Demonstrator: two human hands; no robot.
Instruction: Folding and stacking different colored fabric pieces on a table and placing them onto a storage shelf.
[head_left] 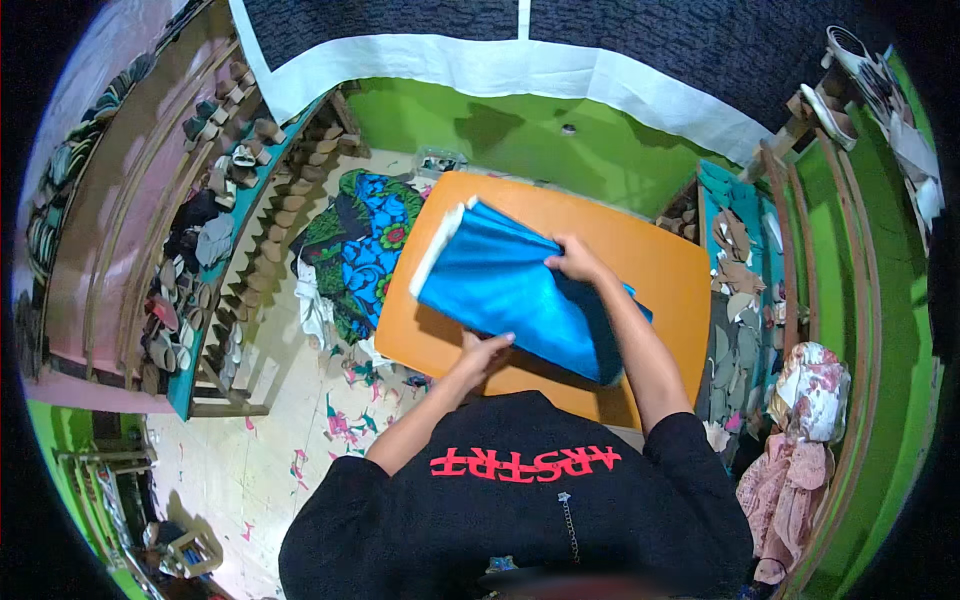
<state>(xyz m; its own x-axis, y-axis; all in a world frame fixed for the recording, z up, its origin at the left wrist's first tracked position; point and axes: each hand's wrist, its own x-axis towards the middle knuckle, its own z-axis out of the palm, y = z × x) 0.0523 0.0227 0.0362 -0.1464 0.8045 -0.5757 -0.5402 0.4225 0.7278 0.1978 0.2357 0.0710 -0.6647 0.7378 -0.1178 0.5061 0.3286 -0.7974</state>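
Observation:
A shiny blue sheet of folded fabric (490, 285), its left edge showing a thick white layer, is held over an orange table (675, 270). My right hand (575, 258) grips its far edge near the middle, fingers closed round the material. At the near edge, my left hand (487, 355) holds the fabric with the thumb on top and the other fingers mostly hidden beneath. The sheet tilts and creases between the two hands, and its right part droops toward the tabletop.
Patterned blue and green cloth (375, 250) lies heaped left of the table. Shoe parts crowd a teal-edged rack (215, 240) at left and a teal shelf (735, 270) at right. Wrapped bundles (810, 390) stand at the right. Colourful scraps (345, 420) litter the tiled floor.

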